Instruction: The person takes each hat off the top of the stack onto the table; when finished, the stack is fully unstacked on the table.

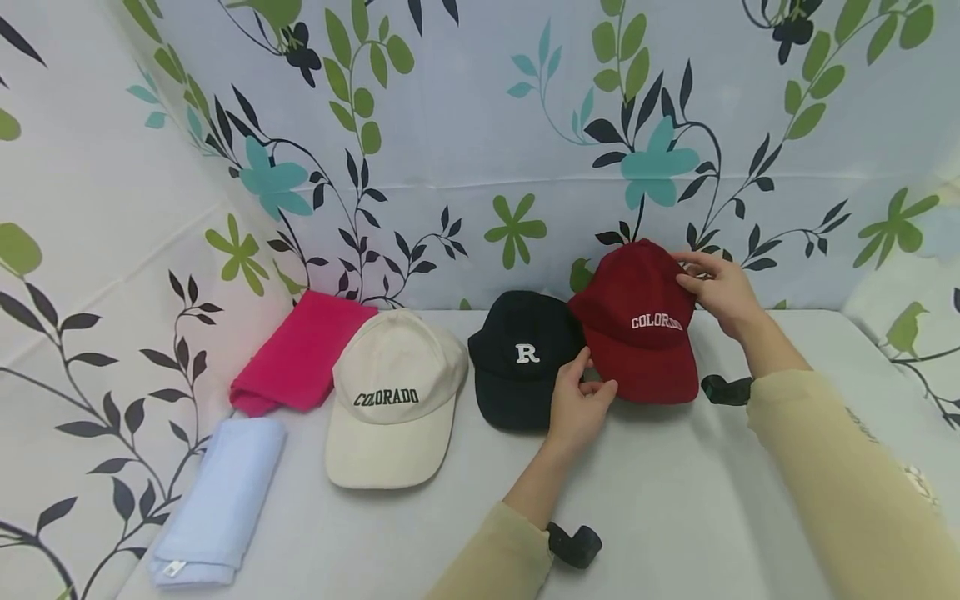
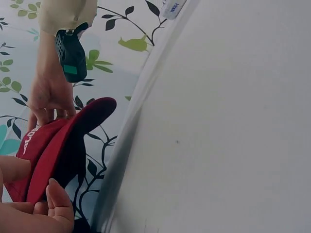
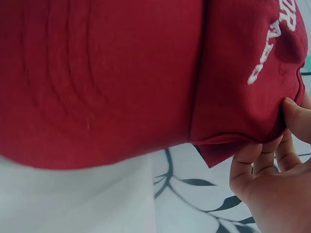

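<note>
A red baseball cap point(image 1: 637, 325) with white COLORADO lettering is held up at the back right by both hands. My right hand point(image 1: 720, 287) pinches its crown on the right side; in the right wrist view the thumb and fingers of that hand point(image 3: 279, 179) grip the cap's edge point(image 3: 243, 111). At the brim's left side, my left hand point(image 1: 581, 404) holds the cap between thumb and fingers, and the left wrist view has this hand point(image 2: 36, 208) around the brim point(image 2: 53, 160). Just left of it lies a black cap point(image 1: 525, 354) with a white R, partly overlapped by the red one.
A cream COLORADO cap point(image 1: 393, 400) lies left of the black cap on the white table point(image 1: 660, 508). Further left are a folded pink cloth point(image 1: 300, 354) and a folded light blue cloth point(image 1: 217, 500). A leaf-patterned curtain point(image 1: 480, 125) hangs behind.
</note>
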### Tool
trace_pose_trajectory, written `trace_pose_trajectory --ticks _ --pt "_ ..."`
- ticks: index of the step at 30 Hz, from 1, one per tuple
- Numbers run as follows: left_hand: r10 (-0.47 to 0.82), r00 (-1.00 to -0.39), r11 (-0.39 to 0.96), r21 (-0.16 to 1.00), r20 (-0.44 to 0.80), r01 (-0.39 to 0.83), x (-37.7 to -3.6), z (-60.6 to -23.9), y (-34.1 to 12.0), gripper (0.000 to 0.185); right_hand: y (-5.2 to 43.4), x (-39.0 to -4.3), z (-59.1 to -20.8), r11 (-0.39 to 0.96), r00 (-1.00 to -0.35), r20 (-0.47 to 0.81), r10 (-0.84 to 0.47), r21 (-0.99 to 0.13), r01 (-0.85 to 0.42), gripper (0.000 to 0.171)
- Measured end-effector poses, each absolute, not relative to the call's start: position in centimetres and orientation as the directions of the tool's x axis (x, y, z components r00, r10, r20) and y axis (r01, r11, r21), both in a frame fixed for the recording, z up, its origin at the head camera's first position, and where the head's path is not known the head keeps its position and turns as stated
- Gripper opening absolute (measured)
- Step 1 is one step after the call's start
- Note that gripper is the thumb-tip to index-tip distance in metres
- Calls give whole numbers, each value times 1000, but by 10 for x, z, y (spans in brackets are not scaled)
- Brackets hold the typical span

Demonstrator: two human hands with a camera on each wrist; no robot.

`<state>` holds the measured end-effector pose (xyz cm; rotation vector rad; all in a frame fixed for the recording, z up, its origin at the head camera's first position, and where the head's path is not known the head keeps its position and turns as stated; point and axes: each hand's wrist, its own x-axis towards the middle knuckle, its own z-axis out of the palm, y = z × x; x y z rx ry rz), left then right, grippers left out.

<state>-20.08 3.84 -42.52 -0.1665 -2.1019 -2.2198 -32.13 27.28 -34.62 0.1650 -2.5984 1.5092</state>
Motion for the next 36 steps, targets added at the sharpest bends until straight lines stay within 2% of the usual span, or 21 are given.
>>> trace_pose_trajectory --ticks 7,14,20,27,31,36 --pt "67 -996 5 998 67 68 -200 -425 46 63 276 -322 -361 546 -985 174 1 -825 -145 43" --pt "88 -995 64 997 48 54 -201 -427 49 57 274 -321 -372 593 -989 148 -13 -795 -126 42" --pt "86 -994 56 997 -64 -59 -200 -428 52 59 272 -319 -377 619 -994 112 -12 -779 -96 42" --pt "51 -992 40 993 -114 -112 -198 -427 52 55 265 -318 -382 664 -996 90 -8 -744 -73 41" --pt "51 -990 62 990 -132 -129 -195 -423 49 49 262 -315 -383 690 -993 120 16 -719 -76 40" --pt "39 -986 101 982 -162 -157 -191 -419 41 54 262 -314 -388 700 -984 173 36 -707 -98 39"
